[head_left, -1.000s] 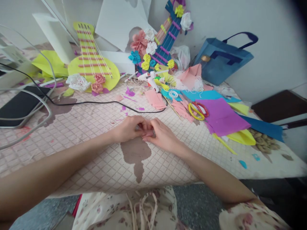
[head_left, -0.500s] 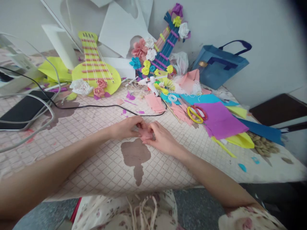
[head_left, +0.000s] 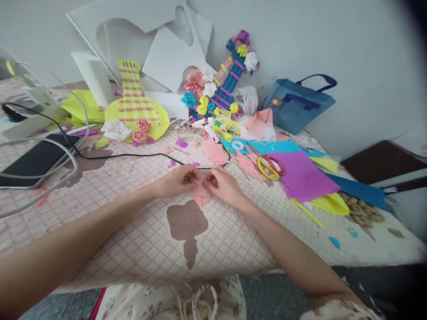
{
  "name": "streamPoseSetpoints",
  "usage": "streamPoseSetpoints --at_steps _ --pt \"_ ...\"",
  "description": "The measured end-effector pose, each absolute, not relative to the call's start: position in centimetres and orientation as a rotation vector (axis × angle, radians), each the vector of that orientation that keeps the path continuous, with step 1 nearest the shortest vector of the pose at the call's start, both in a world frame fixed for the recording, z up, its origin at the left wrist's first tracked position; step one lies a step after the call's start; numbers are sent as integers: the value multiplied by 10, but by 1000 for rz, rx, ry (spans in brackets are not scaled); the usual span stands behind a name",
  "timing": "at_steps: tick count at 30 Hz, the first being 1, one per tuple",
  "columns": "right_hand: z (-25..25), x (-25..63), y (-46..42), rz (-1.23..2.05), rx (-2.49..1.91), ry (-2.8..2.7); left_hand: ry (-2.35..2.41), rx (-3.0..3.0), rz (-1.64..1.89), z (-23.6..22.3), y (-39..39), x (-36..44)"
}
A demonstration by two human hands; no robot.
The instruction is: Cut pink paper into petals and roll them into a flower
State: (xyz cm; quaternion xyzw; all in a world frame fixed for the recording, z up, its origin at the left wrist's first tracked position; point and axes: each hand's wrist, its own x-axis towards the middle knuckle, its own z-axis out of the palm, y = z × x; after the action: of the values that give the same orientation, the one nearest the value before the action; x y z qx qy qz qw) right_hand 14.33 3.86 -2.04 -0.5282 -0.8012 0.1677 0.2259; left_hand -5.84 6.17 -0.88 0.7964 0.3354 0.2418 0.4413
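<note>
Between both hands hangs a small piece of pink crepe paper (head_left: 201, 195), creased, its lower corner pointing toward me. My left hand (head_left: 178, 180) pinches its upper left edge, thumb and fingertips curled together. On the opposite side my right hand (head_left: 224, 183) grips the upper right edge between thumb and forefinger. A brown stain (head_left: 187, 220) marks the tablecloth below the paper. Just beyond the hands lie a stack of pink paper pieces (head_left: 215, 151) and a black cable (head_left: 133, 155).
Yellow- and red-handled scissors (head_left: 269, 168) rest beside purple paper (head_left: 300, 175) on the right. A white glue gun (head_left: 208, 126) lies behind. A yellow paper guitar (head_left: 136, 106) and a flowered blue guitar (head_left: 228, 82) lean at the back. A black tablet-like device (head_left: 36, 158) sits left; a blue bag (head_left: 296, 104) stands right.
My fingers have shifted to the paper's upper edges, so more of the pink piece shows below them. The whole view has tilted slightly upward.
</note>
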Motion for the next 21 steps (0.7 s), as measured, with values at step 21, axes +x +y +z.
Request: streamPoseSetpoints --at_steps 21 --pt "-11 144 38 1535 -1004 -1073 885 1385 678 -2 62 -60"
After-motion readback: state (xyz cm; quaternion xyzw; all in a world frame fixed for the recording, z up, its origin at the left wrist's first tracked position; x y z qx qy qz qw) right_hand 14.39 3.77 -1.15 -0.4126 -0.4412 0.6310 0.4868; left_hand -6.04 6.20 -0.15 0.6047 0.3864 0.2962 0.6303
